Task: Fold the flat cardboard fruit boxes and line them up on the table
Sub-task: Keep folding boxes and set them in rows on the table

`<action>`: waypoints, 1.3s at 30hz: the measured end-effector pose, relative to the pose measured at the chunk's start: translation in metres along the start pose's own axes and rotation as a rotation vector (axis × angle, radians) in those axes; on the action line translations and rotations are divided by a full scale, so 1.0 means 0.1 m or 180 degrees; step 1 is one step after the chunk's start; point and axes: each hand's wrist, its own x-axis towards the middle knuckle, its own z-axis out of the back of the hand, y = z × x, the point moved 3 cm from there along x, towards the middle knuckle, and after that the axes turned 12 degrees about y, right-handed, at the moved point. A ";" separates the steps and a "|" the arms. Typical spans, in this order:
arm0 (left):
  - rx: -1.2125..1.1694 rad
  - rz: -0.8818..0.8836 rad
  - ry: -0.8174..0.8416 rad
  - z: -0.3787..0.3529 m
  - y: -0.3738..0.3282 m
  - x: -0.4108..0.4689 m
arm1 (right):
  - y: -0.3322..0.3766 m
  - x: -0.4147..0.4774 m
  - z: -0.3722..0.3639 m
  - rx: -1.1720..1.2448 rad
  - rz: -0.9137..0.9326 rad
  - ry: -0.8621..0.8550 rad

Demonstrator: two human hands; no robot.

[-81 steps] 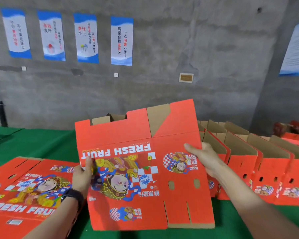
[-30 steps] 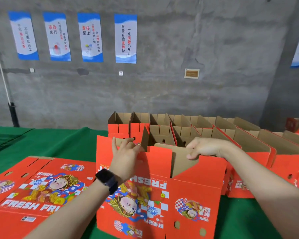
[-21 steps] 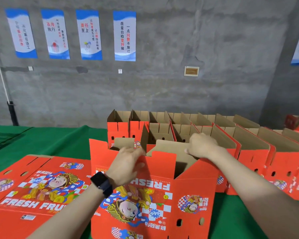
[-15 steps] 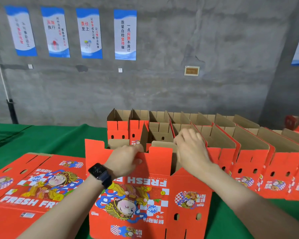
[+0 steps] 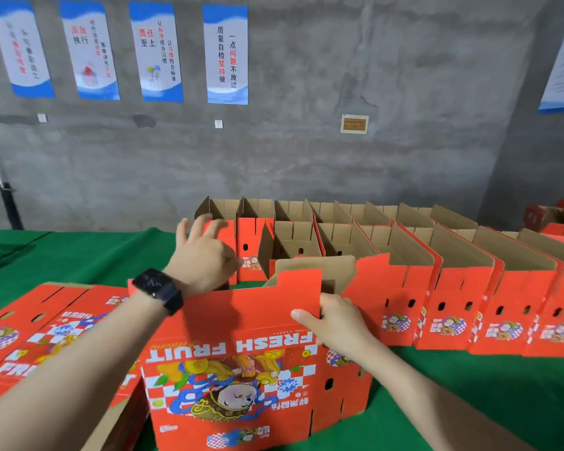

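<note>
Most of the upper frame is a rough grey concrete wall (image 5: 339,164). Below it, a table under green cloth (image 5: 79,255) runs across the frame. Two rows of folded red cardboard boxes with brown insides (image 5: 463,288) stand open-topped, side by side, from the centre to the right edge. At bottom centre, just in front of them, stands a half-folded red "FRESH FRUIT" cardboard box (image 5: 228,369), its print upside down. A stack of flat red printed cardboard blanks (image 5: 46,327) lies at lower left. Four blue-and-white posters (image 5: 225,53) hang at upper left. The right hand (image 5: 339,323) pinches the half-folded box's raised top flap, thumb in front. The left hand (image 5: 202,258), wearing a black wristwatch (image 5: 158,289), hovers above the far rim with fingers spread, gripping nothing.
</note>
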 end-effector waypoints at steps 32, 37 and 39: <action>-0.2476 0.1240 0.0854 -0.35 0.64 0.03 | -0.66 -0.74 0.39 0.0985 -0.0775 -0.0811; -0.3877 0.1199 0.0619 -0.38 0.61 -0.21 | -0.72 -0.65 0.31 0.0996 -0.0813 -0.0953; -0.4033 0.1260 -0.0068 -0.40 0.50 -0.37 | -0.72 -0.61 0.29 0.0962 -0.0839 -0.1006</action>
